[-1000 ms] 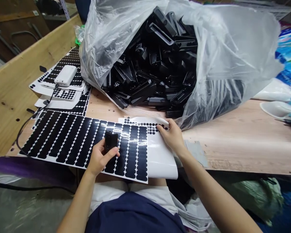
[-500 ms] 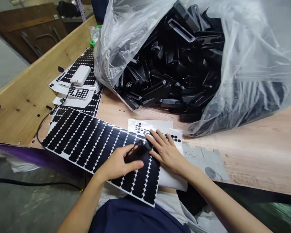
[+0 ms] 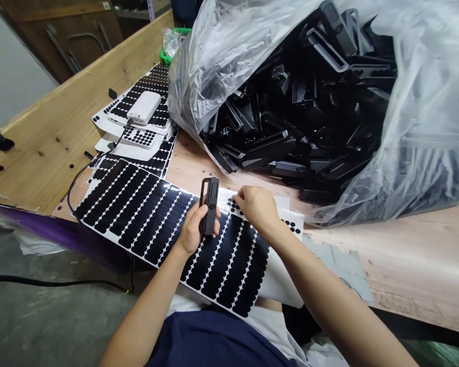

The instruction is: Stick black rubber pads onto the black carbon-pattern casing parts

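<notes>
- Change: our right hand [image 3: 258,206] was flat with fingers spread; now it's bunched up, fingertips down at the small black dots on the dot sheet [image 3: 289,225].
- The black part [image 3: 210,204] has swung from a blurred tilt to near upright in view, textured end toward us.
- Our read: attention is on the dots, part parked within easy reach.
- Left hand [image 3: 193,229] grips the part between thumb and fingers, over the strip sheet [image 3: 145,204].
- Right hand: can't tell if a dot is pinched.
- Pose: left forearm angles up-right, right forearm up-left; hands near each other, not touching.
- Dot sheet sits on our desk [image 3: 409,255], partly under the strip sheet; open bag [image 3: 428,97] of parts just beyond.
</notes>
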A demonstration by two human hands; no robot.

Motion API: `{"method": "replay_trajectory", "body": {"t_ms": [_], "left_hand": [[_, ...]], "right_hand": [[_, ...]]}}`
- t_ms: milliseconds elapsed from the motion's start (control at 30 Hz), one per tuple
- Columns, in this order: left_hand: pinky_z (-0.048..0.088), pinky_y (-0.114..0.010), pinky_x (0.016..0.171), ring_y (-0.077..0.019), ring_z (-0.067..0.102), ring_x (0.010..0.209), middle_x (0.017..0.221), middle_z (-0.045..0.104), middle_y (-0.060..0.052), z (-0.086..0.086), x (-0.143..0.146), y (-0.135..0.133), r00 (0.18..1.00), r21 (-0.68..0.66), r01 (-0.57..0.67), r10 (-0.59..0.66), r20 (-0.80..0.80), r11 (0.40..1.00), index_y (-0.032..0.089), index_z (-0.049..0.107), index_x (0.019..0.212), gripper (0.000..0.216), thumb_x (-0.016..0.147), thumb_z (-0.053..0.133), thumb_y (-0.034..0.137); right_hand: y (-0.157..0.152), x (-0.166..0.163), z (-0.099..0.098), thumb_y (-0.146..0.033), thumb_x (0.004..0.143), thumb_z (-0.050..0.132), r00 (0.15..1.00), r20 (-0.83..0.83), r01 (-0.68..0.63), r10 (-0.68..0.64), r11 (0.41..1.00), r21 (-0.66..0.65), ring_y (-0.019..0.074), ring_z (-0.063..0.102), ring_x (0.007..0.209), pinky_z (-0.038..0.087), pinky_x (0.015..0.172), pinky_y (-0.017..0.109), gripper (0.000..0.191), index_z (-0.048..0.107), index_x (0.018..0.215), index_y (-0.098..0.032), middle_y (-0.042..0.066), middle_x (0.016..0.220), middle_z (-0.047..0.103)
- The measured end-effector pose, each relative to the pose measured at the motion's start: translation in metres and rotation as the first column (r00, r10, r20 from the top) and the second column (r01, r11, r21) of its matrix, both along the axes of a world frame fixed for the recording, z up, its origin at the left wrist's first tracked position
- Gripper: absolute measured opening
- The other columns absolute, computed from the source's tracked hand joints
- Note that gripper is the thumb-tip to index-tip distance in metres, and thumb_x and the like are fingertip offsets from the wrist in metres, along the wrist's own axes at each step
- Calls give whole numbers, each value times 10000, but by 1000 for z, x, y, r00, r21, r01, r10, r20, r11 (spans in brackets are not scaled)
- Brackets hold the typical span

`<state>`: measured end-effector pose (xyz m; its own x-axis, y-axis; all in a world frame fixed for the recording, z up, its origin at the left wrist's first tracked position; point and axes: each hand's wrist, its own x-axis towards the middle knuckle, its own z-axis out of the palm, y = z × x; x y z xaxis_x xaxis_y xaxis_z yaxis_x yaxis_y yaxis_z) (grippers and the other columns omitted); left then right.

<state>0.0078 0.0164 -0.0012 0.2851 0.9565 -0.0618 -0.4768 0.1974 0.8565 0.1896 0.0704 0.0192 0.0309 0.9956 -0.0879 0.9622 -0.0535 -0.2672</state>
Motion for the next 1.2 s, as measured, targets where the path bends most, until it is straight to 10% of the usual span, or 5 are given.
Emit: {"method": "replay_trajectory", "body": {"t_ms": [433, 667, 833, 1200], "left_hand": [[463, -240, 424, -134, 638, 505, 899, 699, -71, -1, -3, -2, 999, -45, 37, -36, 8, 998, 146, 602, 985, 499, 935, 599, 643], [450, -240, 403, -133, 634, 480, 862, 717, -63, -2, -3, -1, 999, -51, 32, -32, 7, 998, 153, 610, 957, 520, 905, 616, 671], [429, -233, 400, -141, 584, 417, 593, 665, -12, -8, -2, -1, 999, -43, 44, -45, -29, 998, 173, 587, 917, 500, 923, 594, 673], [425, -235, 422, -149, 579, 416, 539, 663, -12, -8, -4, -2, 996, -33, 67, -69, -63, 997, 164, 601, 994, 524, 936, 581, 684]], "right_hand": [[7, -5, 11, -231, 707, 716, 946, -266, 171, -185, 982, -73, 334, 688, 839, 496, 810, 460, 193, 586, 564, -240, 92, 657, 672], [-34, -10, 41, -733, 733, 666, 610, -768, 27, -194, 974, -224, 218, 687, 776, 587, 689, 373, 502, 649, 767, -233, 58, 816, 702], [-43, -28, 48, -647, 587, 906, 337, -897, -92, -285, 939, -333, 145, 602, 672, 482, 549, 247, 516, 701, 725, -194, 15, 710, 649], [-41, -31, 43, -667, 533, 935, 313, -901, -85, -300, 936, -341, 124, 562, 610, 470, 558, 264, 562, 701, 712, -187, 3, 684, 644]]}}
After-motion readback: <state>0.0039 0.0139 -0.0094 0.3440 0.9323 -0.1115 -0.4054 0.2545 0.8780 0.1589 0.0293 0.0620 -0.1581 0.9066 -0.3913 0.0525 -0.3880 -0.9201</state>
